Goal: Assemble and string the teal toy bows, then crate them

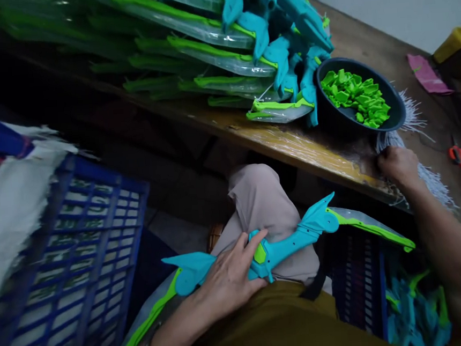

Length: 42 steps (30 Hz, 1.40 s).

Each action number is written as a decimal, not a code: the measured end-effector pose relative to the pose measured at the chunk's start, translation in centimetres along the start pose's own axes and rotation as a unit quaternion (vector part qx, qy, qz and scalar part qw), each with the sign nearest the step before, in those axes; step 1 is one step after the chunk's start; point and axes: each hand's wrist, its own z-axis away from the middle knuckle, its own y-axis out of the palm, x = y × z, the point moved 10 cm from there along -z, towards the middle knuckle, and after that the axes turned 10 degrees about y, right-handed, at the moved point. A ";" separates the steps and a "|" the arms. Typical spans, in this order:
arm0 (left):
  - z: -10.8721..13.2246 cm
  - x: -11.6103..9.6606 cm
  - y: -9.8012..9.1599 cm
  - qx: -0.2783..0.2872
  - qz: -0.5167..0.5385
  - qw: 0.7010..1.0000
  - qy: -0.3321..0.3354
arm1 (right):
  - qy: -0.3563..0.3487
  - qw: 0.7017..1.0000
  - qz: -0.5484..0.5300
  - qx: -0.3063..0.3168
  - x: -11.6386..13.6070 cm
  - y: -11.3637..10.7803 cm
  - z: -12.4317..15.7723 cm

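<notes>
A turquoise toy bow point(289, 246) with lime-green and clear limbs lies across my lap. Wrapped around its middle is my left hand point(233, 269), beside a lime-green piece point(260, 252) set in the grip. At the table's front edge, my right hand point(401, 166) is closed over a bundle of white strings point(435, 184). Its fingertips are partly hidden, so how many strings it grips cannot be made out. A dark bowl point(397, 118) holding small lime-green plastic pieces point(355, 95) stands just beyond that hand.
Similar toy bows point(218, 34) are stacked along the wooden table point(293, 146). Orange-handled scissors point(460, 157) and a pink cloth point(429, 73) lie to the right. A blue crate point(78, 235) stands at left; another crate at lower right contains turquoise and green parts point(415, 307).
</notes>
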 end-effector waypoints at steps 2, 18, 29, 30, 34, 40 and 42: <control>0.3 0.2 -0.1 -0.019 0.002 1.000 0.020 | 0.023 0.998 -0.060 0.005 -0.7 -0.6 -0.1; 0.9 1.7 -3.5 -0.104 0.317 0.943 -0.004 | 0.118 0.728 -0.674 0.034 -5.3 -0.8 10.5; 3.0 -0.4 -18.2 -0.253 0.427 0.867 0.048 | -0.121 0.603 -0.720 0.322 13.2 -3.7 25.1; 2.7 -1.2 -18.3 -0.222 0.438 0.870 0.050 | -0.168 0.596 -0.717 0.321 15.2 -5.1 26.1; 1.7 -3.7 -17.3 -0.164 0.451 0.875 0.058 | -0.398 0.591 -0.652 0.259 20.8 -10.6 31.0; 2.1 -1.5 -16.4 -0.203 0.482 0.850 0.056 | -0.385 0.539 -0.621 0.418 23.6 -7.0 34.6; 2.3 -1.3 -16.2 -0.199 0.498 0.841 0.068 | -0.394 0.526 -0.607 0.447 24.3 -6.3 35.0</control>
